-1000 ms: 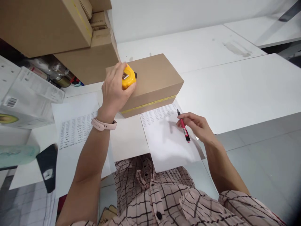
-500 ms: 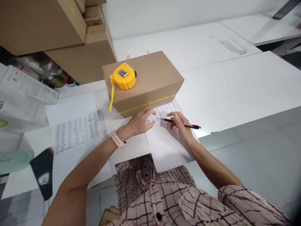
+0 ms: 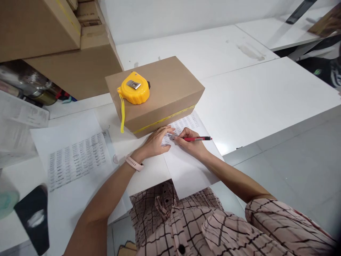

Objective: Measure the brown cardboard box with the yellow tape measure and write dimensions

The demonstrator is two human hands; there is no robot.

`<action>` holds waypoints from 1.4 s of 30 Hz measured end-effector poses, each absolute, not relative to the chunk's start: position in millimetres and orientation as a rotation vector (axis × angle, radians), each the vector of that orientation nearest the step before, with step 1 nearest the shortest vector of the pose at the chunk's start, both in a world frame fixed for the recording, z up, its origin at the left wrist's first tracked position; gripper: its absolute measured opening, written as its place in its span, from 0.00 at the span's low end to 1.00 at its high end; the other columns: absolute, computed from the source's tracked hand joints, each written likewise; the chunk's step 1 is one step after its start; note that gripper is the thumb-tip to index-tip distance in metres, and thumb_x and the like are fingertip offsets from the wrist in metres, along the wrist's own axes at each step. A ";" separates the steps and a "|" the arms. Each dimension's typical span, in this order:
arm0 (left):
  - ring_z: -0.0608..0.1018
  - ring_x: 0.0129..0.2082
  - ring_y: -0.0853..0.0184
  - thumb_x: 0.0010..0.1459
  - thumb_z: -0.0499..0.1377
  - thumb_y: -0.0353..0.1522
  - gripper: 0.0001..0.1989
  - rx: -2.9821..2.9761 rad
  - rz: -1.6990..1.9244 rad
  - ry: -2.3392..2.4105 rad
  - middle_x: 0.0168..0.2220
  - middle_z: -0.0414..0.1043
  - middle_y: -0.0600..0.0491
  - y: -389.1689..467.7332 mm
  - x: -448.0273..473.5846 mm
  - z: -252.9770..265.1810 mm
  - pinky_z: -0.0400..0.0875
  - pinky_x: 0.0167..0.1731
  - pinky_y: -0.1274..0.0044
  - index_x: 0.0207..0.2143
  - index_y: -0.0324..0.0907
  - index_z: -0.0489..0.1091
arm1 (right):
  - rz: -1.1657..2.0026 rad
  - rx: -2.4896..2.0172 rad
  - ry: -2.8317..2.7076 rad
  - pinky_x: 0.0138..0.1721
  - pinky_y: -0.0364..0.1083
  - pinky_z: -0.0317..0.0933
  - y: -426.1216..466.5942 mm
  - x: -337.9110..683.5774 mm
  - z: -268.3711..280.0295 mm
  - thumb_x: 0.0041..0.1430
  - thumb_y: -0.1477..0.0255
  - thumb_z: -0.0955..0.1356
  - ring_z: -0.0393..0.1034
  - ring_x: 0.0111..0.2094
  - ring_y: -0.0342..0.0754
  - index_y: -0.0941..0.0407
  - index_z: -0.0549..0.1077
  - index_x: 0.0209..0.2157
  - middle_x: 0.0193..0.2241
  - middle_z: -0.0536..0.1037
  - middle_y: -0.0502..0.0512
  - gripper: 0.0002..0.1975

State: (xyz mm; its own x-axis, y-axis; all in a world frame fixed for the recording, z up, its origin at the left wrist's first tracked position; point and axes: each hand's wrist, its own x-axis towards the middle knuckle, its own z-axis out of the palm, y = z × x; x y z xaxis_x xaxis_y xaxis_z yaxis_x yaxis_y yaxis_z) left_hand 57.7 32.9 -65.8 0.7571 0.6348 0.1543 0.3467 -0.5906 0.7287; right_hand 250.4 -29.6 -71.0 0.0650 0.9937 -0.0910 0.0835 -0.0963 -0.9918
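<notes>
Right hand [image 3: 191, 143] clamped on red pen [image 3: 198, 138]; pen over printed sheet [image 3: 186, 170], which overhangs near edge of table [image 3: 245, 96]. Pen's long axis runs left-right, writing end toward left hand [image 3: 156, 143]; right hand nearer. Left hand grips nothing, thumb and fingers apart, at sheet's left edge beside carton [image 3: 170, 81]. Yellow tape measure [image 3: 135, 89] atop carton's left end. Sheet's rows too small to read; no brand legible.
</notes>
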 end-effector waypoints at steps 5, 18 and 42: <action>0.66 0.67 0.55 0.51 0.60 0.22 0.29 2.219 0.497 0.754 0.61 0.68 0.45 33.6 56.2 -65.0 0.65 0.64 0.57 0.56 0.45 0.62 | 1.046 -1.395 -1.238 0.23 0.43 0.49 -21.8 244.4 -75.1 0.55 0.60 0.74 0.54 0.22 0.39 0.54 0.64 0.23 0.19 0.65 0.45 0.19; 0.69 0.65 0.55 0.51 0.59 0.23 0.35 2.219 0.496 0.761 0.63 0.67 0.45 34.6 57.2 -68.2 0.66 0.63 0.60 0.62 0.45 0.59 | 0.904 -1.442 -1.341 0.24 0.43 0.50 -23.4 240.9 -76.1 0.58 0.60 0.70 0.53 0.21 0.40 0.53 0.60 0.23 0.18 0.62 0.44 0.19; 0.67 0.66 0.56 0.52 0.58 0.24 0.33 2.247 0.496 0.753 0.63 0.66 0.44 35.2 57.7 -69.0 0.64 0.65 0.61 0.62 0.43 0.61 | 0.894 -1.471 -1.430 0.22 0.43 0.49 -24.6 242.2 -79.2 0.59 0.59 0.69 0.52 0.20 0.39 0.52 0.59 0.24 0.17 0.61 0.43 0.19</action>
